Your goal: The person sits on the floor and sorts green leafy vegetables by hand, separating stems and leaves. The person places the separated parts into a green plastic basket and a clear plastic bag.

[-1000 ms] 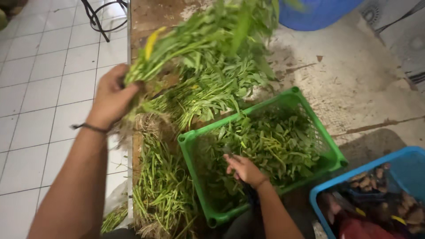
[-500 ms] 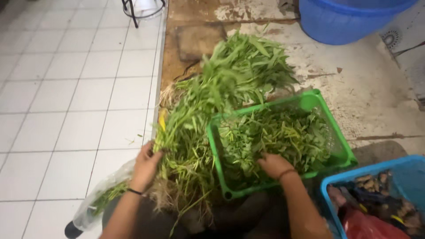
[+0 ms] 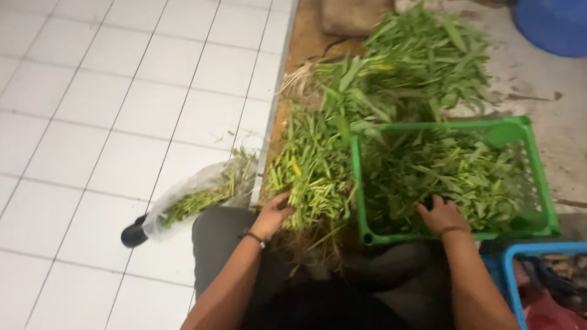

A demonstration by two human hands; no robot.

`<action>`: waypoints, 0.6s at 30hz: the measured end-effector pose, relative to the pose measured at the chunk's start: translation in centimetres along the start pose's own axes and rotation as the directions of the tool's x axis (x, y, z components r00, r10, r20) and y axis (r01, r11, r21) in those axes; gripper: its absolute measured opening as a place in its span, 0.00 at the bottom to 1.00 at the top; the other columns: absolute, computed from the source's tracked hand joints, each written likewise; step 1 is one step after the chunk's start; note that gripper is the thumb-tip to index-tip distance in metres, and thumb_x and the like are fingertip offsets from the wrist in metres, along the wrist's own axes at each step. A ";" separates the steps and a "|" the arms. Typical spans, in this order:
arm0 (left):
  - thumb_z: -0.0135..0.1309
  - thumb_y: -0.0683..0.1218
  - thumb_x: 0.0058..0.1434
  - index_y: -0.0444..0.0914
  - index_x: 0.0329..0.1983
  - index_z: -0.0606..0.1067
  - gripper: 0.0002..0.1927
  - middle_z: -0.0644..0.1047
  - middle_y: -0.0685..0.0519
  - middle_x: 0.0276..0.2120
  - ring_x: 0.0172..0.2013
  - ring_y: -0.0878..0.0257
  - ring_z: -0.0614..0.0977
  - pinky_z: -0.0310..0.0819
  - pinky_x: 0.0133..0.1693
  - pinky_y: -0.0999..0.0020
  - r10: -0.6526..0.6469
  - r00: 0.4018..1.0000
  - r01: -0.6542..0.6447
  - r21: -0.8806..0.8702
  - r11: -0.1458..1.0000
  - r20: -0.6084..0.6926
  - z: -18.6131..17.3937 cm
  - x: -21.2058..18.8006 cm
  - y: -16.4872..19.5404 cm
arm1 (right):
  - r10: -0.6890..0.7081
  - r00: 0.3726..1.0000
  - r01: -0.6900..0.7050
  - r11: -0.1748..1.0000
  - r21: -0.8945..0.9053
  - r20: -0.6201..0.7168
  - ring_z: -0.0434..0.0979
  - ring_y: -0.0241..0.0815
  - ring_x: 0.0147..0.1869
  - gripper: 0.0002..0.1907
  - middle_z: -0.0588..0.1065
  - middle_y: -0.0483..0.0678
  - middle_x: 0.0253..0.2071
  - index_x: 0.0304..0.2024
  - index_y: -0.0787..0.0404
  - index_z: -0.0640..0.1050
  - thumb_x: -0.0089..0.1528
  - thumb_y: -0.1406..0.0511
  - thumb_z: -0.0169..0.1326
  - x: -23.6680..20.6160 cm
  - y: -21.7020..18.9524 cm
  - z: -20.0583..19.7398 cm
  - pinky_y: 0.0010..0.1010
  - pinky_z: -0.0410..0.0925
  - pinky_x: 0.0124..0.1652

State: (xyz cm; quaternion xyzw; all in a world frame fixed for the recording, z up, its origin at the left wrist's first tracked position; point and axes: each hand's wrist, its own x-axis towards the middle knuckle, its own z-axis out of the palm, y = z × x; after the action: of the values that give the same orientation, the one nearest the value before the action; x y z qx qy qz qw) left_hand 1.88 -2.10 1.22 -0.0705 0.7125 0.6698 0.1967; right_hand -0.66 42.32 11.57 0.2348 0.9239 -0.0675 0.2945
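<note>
Since half a second ago I see the long bundle of leafy green stalks (image 3: 373, 116) lowered flat onto the floor, its leaves pointing away and its cut ends near my knees. It lies just left of the green plastic crate (image 3: 538, 177), which is filled with picked greens. A clear plastic bag (image 3: 189, 198) of stems rests on the white tiles further left. My left hand (image 3: 272, 215) curls around the bundle's stem ends; my right hand (image 3: 443, 217) presses, fingers bent, into the crate's greens.
</note>
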 end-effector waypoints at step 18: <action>0.62 0.47 0.57 0.34 0.54 0.64 0.27 0.79 0.41 0.27 0.30 0.40 0.81 0.73 0.32 0.47 0.249 0.952 -0.089 0.618 0.781 -0.178 7.6 -2.4 4.4 | -0.790 0.536 0.822 0.569 -0.031 -0.298 0.81 0.52 0.43 0.16 0.80 0.49 0.45 0.51 0.52 0.77 0.60 0.60 0.57 -9.9 -17.9 3.4 0.41 0.74 0.41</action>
State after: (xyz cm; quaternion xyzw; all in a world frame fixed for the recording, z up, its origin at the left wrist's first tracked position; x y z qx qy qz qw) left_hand 3.89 5.42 6.02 -0.0231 0.9107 0.4087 0.0562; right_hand -0.27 21.78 14.28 -0.1943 0.9537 -0.2140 0.0831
